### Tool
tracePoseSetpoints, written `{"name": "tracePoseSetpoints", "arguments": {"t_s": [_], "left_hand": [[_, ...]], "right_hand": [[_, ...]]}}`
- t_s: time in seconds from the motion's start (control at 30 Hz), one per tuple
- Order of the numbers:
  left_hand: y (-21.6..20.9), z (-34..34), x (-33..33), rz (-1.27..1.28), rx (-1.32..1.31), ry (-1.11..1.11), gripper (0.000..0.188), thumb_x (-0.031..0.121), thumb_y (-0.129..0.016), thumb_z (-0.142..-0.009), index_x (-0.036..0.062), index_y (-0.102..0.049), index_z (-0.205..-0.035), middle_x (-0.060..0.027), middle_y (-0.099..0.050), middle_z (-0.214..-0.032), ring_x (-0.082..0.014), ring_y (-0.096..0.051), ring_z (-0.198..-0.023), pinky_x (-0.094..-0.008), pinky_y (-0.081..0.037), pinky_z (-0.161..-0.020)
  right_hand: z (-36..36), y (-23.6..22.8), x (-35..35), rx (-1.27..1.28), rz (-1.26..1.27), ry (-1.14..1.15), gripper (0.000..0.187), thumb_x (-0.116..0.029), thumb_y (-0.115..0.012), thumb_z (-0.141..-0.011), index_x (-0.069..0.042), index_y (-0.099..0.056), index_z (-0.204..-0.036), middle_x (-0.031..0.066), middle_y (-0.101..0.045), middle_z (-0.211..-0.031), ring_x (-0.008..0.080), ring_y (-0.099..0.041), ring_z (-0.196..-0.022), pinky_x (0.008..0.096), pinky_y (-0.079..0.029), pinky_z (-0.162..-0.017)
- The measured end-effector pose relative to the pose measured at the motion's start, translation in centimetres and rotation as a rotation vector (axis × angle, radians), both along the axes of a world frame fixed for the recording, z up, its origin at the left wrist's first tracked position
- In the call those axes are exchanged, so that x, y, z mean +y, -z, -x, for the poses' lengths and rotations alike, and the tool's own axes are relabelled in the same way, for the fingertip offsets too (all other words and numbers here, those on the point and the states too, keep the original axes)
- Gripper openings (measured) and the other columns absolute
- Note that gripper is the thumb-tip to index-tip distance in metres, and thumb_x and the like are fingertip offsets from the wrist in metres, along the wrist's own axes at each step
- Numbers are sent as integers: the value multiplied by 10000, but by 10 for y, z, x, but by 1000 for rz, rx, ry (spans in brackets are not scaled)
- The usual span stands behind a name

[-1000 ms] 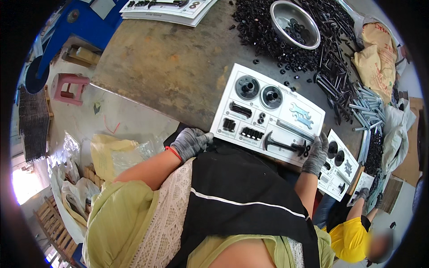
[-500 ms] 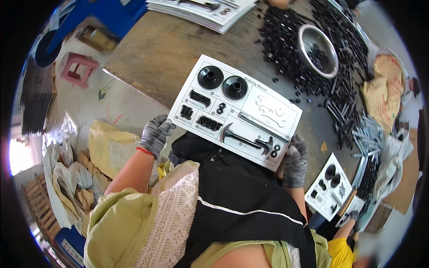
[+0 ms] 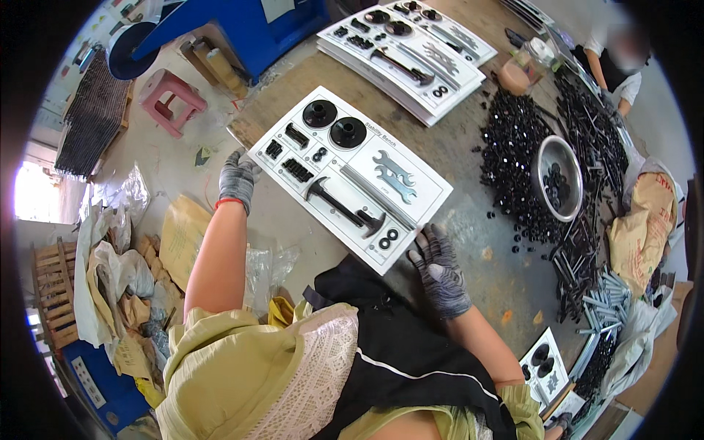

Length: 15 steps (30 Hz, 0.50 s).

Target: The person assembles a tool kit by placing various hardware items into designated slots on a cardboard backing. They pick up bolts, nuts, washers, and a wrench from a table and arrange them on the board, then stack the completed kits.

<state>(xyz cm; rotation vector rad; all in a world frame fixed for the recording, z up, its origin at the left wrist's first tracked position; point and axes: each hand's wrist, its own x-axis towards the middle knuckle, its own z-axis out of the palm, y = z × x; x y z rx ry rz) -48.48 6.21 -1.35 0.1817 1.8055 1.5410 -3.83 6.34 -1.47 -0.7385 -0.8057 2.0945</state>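
A white hardware card (image 3: 352,180) lies tilted in front of me, with black round cups, bolts, nuts, silver wrenches, a rod and black T-shaped pieces under clear film. My left hand (image 3: 238,182), in a grey striped glove, grips the card's left corner with fingers curled at the edge. At the right edge, my right hand (image 3: 442,275) is gloved alike, its fingers stretched out and spread. Its fingertips meet the card's edge; whether any reach underneath I cannot tell. Beyond the card, a stack of similar cards (image 3: 411,88) stands on the table (image 3: 484,257).
A metal bowl (image 3: 543,180) sits among heaped black parts (image 3: 506,147) on the right. Silver tubes (image 3: 607,297) and a tan sack (image 3: 642,227) flank them. Another person (image 3: 612,66) is at the far right. A pink stool (image 3: 172,103) stands on the floor to the left.
The view has shifted, bringing the card stack and a far person into sight. The card has moved up and left in view. My right fingers have spread from their closed hold at its corner.
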Motion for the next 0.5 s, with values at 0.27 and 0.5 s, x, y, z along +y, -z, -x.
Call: {"name": "tracePoseSetpoints", "arguments": {"t_s": [0.27,0.5], "left_hand": [[40,36,45,-324,170,-171,671,-36,-602,-803,28,-287,-1392,-190,-524,-1258,-273,-546,-1099,-340,-417,-962],[39,58,67,-496,103,-282,620,2,-632,-805,41,-341,-1351,-132,-559,-1205,-229,-566,-1038,-312,-467,-869]], "right_hand": [[67,9,47,156,52,-187,911,-73,-702,-713,-68,-192,-1468,90,-253,-1490,255,-288,-1359,365,-335,-1042],[103,6,72,58,-28,-272,869,7,-629,-737,-36,-163,-1470,136,-249,-1487,273,-282,-1370,366,-318,-1058]]}}
